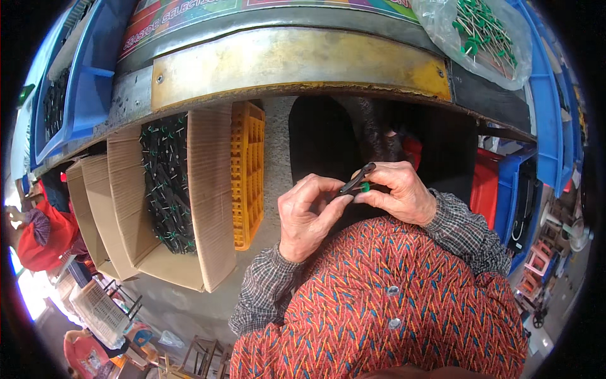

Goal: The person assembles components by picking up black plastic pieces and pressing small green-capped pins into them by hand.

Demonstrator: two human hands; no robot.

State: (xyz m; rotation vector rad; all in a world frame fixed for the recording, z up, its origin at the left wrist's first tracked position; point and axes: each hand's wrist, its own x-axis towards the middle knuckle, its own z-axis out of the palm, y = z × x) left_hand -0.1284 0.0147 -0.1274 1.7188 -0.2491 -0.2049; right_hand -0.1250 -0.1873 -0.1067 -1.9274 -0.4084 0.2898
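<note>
Left hand (309, 218): pinches lower end of black clip (357, 179), fingers narrow.
Right hand (398, 192): closed on green cap (365, 187) and the clip's upper part.
Position: held at chest, below desk (284, 60) edge.
Technique: keep clip steady, press cap squarely, avoid twisting.
Stock: cardboard box (167, 183) of black pieces, left.

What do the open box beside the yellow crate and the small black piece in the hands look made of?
The box: corrugated cardboard, matte brown, with ribbed flaps. The black piece, pinched by both the left hand and the right hand: probably plastic, slightly glossy; too small to be sure.
</note>
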